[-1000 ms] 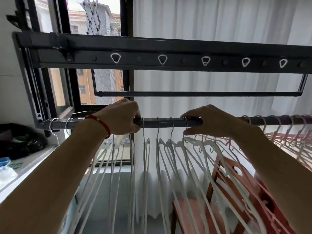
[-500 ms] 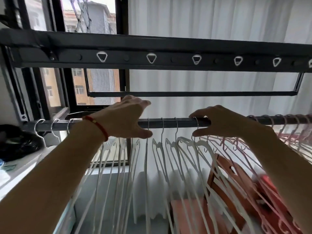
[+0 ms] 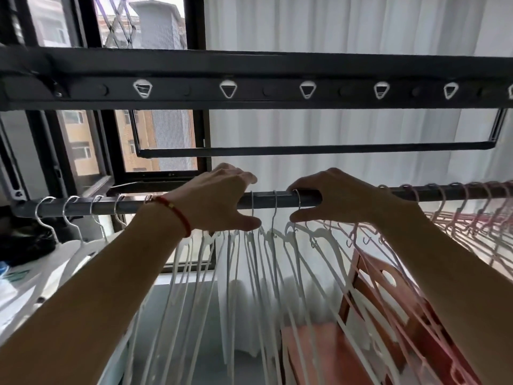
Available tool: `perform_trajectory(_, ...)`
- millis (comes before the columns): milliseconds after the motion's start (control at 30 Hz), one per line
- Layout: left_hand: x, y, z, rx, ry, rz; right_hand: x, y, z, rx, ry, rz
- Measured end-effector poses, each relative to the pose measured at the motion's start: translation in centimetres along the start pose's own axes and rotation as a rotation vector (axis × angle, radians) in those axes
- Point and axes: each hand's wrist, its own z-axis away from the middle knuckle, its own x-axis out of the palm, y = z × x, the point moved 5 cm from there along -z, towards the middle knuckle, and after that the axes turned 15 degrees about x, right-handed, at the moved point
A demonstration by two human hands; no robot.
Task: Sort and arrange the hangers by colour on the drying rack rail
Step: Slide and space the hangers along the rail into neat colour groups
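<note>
2 bare hands are raised to the dark grey metal drying rack rail, which runs across the view at hand height. The left hand, with a red bead bracelet at its wrist, lies over the rail with fingers extended above it and thumb below; they curl round nothing. The right hand straddles the rail likewise, fingers arched over the top and thumb beneath, with the wire hook of 1 hanger at its fingertips; whether it pinches that hook cannot be told. Between the 2 hands, 2 further hooks sit on the bare rail. The white plastic hangers hang below and to the left of both hands. The pink plastic hangers are grouped on the rail beyond the right wrist. A reddish-brown wooden chair stands below the right forearm, before a white pleated curtain.
</note>
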Motion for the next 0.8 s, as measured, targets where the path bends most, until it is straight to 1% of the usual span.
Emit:
perform_trajectory(167, -0.4, 0.9, -0.8, 0.037, 0.032, 0.014, -0.9, 1.7, 1.2, 0.027, -0.015, -0.051)
perform_trajectory(367, -0.4, 3.3, -3.5, 0.099, 0.097, 0.018, -2.0, 5.0, 3.0, 0.106, -0.052, 0.032)
perform_trajectory(533, -0.1, 3.9, -4.9, 0.088, 0.128, -0.01, -1.6, 4.8, 2.5, 0.045, -0.025, 0.001)
perform_trajectory(800, -0.2, 3.7, -4.9, 0.061, 0.155, 0.005, -1.5, 4.0, 1.7, -0.03, 0.025, 0.036)
